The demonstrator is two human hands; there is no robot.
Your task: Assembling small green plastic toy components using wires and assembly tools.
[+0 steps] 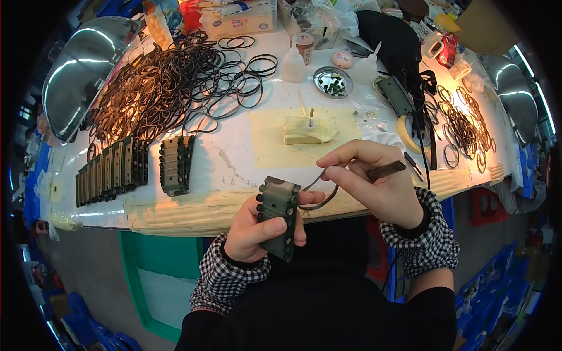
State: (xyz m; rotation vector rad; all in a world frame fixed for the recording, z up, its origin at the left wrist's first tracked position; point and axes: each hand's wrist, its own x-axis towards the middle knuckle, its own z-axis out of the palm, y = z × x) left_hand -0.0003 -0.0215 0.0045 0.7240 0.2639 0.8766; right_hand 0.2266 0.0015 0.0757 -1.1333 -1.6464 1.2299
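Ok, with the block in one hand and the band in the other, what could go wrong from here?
The left hand holds the green block off the table edge, so a slip would likely drop it to the floor. The right hand pinches a thin rubber band while also gripping a dark tool; the band could slip loose or snag on the tool.

Green block [277, 216] in left hand [257, 231], rubber band [321, 190] in right hand [374, 184]
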